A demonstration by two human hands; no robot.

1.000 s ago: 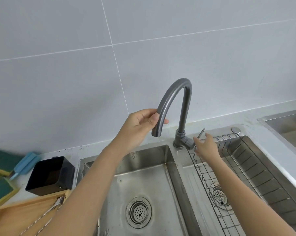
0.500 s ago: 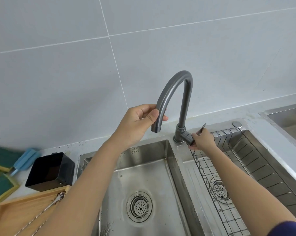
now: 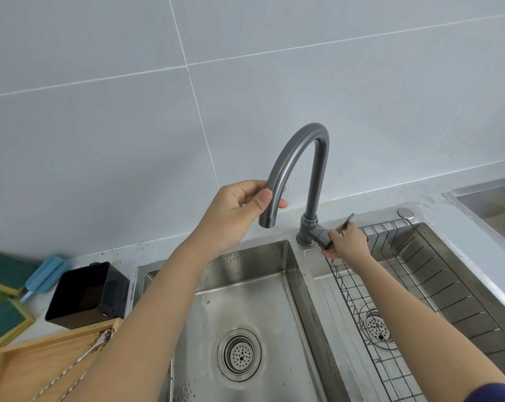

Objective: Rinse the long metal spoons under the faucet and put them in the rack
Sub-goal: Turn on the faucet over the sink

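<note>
The left hand [image 3: 231,216] curls its fingers [image 3: 261,200] round the spout of the curved grey metal faucet [image 3: 297,158], its mouth over the left steel sink basin [image 3: 254,288]. The right hand [image 3: 348,243] pinches the slim faucet lever [image 3: 347,223]. No water runs yet, so steady the spout and open gently. The long twisted metal spoons [image 3: 80,359] lie in the wooden tray [image 3: 28,369] on the tabletop [image 3: 80,261], while the wire rack [image 3: 396,323] sits in the right basin.

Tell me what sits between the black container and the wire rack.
In the head view, the left sink basin with its round drain lies between the black container and the wire rack. The left forearm crosses above the basin, and the faucet stands behind.
</note>
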